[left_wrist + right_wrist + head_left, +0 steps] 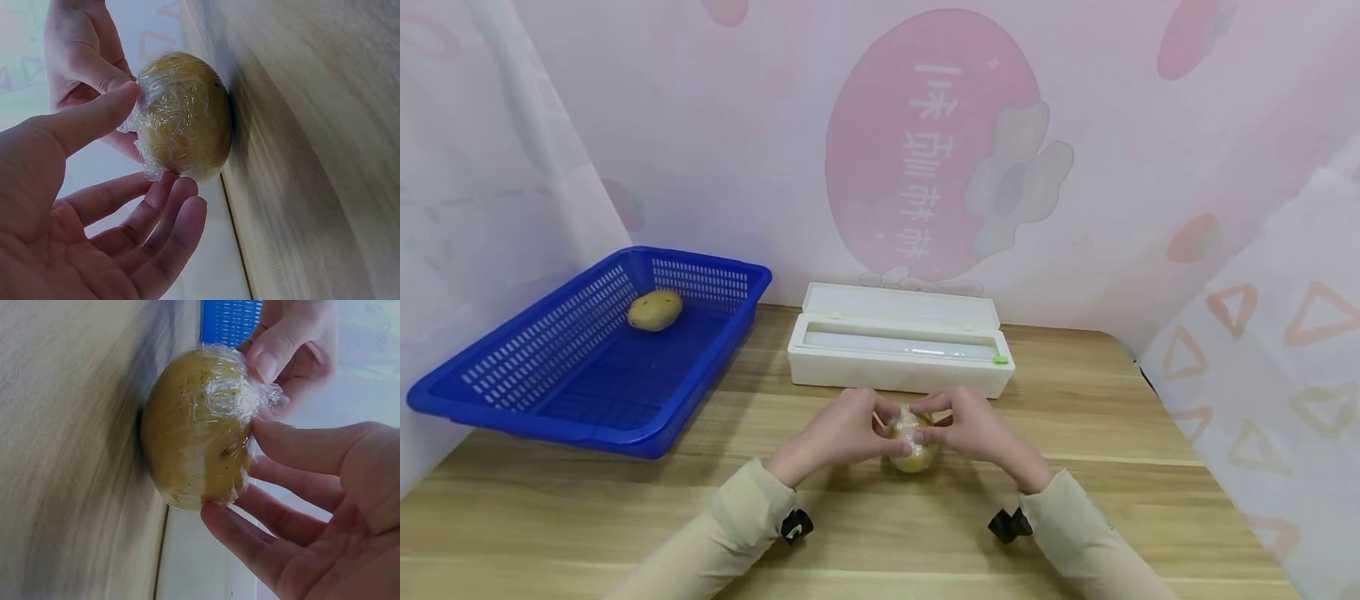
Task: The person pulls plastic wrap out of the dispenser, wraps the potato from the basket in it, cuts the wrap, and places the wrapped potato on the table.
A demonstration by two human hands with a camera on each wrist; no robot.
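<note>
A yellow potato wrapped in crinkled cling film rests on the wooden table between the two hands. My left hand holds it from the left, thumb and fingertips on the film. From the right, my right hand pinches the gathered film at the top of the potato. In the left wrist view the bunched film lies between the left thumb and fingers. The right thumb presses on the film in the right wrist view, with the fingers bent along the potato's far side.
Behind the hands stands a white cling film box, its lid raised and a roll inside. A blue plastic basket on the left holds another potato. Printed curtains surround the wooden table.
</note>
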